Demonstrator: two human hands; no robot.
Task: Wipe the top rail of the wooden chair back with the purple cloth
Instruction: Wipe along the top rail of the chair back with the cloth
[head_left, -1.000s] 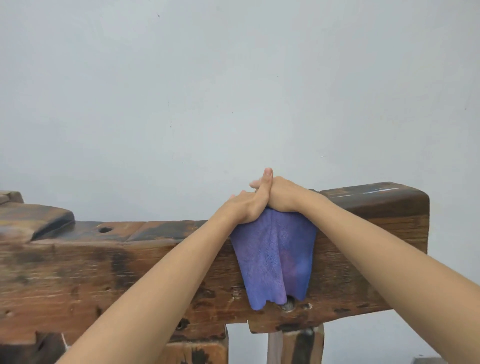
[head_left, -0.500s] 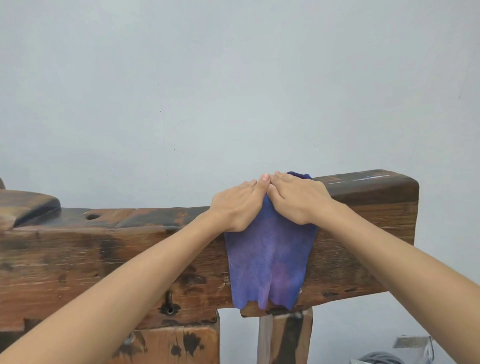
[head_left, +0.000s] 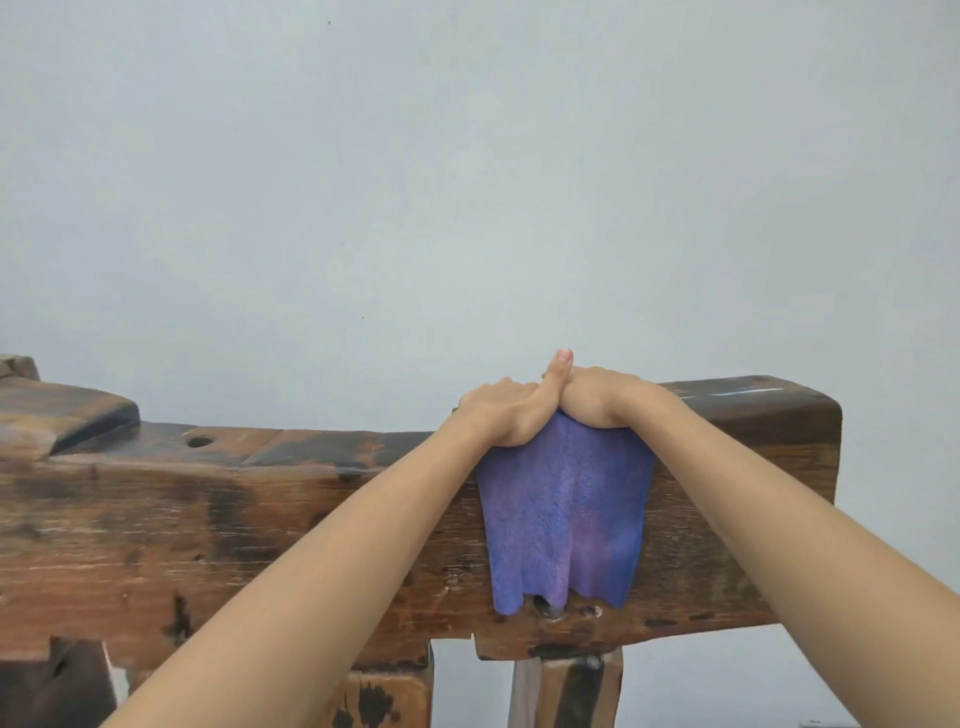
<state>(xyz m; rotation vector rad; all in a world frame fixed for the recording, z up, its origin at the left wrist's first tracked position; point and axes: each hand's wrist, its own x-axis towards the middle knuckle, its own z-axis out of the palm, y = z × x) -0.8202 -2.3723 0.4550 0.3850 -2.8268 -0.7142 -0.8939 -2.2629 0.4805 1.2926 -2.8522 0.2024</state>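
Pale wall behind dark, worn top rail, purple cloth draped.

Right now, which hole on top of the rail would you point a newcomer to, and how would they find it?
Start at the wooden rail spanning the frame. Follow its top face left from the purple cloth, towards the raised block. The hole is small, round and dark, the only opening on that top face.

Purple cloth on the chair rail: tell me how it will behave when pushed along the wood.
The purple cloth is probably limp: it drapes over the top rail and hangs with a wavy hem. It looks light and fuzzy, so it may bunch or drag on the rough wood. Both the left hand and right hand pressing should keep it flat.
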